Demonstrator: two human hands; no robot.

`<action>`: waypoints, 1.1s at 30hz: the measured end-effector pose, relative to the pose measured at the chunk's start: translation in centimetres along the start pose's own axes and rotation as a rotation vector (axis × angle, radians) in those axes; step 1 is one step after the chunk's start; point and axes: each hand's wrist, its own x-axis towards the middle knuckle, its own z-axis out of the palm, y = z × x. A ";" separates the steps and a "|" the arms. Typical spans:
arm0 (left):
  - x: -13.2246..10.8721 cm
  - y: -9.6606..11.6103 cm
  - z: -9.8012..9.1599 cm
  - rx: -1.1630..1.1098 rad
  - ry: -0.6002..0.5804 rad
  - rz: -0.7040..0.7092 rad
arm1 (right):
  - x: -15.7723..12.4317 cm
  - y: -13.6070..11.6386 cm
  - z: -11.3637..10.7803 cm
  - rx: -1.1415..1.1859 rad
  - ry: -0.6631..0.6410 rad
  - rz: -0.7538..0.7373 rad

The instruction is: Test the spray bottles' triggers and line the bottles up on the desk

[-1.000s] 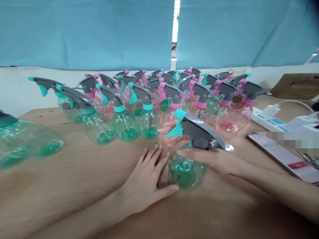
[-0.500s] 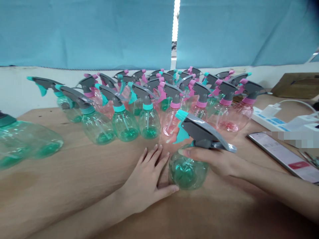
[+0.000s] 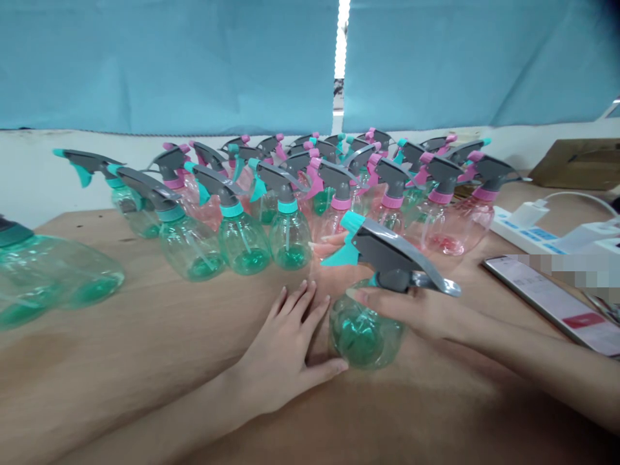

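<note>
My right hand (image 3: 426, 310) grips a clear green spray bottle (image 3: 363, 329) with a grey head and a turquoise nozzle and trigger. Its thumb lies across the near side below the neck. Fingertips show beyond the trigger (image 3: 341, 253), which sticks out from the head; the other fingers are hidden behind the bottle. The bottle leans a little, close to the tabletop. Just left of it, my left hand (image 3: 285, 349) rests flat on the wood with fingers spread, its thumb tip beside the bottle's lower side.
Several green and pink spray bottles (image 3: 245, 245) crowd the back of the table (image 3: 194, 336). Other green bottles (image 3: 92, 271) stand at the far left. On the right are a phone (image 3: 542, 290), a white power strip (image 3: 523, 232) with plugs, and a brown cardboard box (image 3: 576, 165).
The held bottle's trigger has swung outward, away from its neck, and my right fingertips have stretched forward to the left. My left hand stays in place.
</note>
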 end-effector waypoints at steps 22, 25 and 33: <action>-0.1 1.1 -0.9 -0.190 0.105 0.006 | 0.1 -0.2 0.1 -0.047 -0.082 -0.006; -0.2 1.2 -1.0 -0.285 0.165 0.003 | 0.1 -1.1 0.1 -0.105 -0.018 0.023; 0.0 2.5 -0.9 -0.434 0.281 0.032 | -1.5 -1.1 -0.1 -0.105 0.029 -0.015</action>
